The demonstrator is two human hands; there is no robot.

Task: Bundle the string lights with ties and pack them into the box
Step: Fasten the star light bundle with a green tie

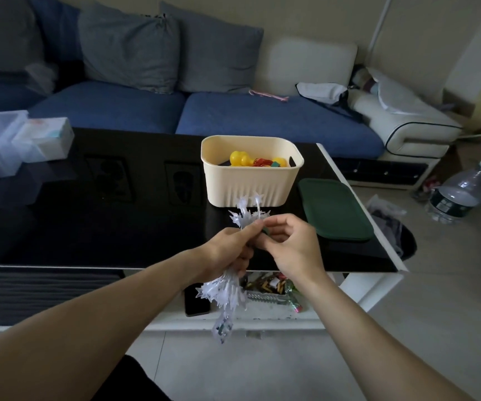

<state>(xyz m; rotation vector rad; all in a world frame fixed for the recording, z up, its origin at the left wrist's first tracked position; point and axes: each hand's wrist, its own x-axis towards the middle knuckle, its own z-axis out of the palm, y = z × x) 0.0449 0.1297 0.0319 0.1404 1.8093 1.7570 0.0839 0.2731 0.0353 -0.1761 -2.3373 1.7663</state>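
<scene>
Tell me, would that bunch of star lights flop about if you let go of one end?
Probably. The string lights already droop below the left hand gripping their middle, so they look limp. They seem light too. The thin star points might snag or snap.

Blue sofa [135, 111], grey cushions [129, 47], water bottle [462, 192] on floor.

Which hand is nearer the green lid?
Right. The right hand is just left of the green lid, at its near corner. The left hand is farther left, gripping the string lights.
</scene>
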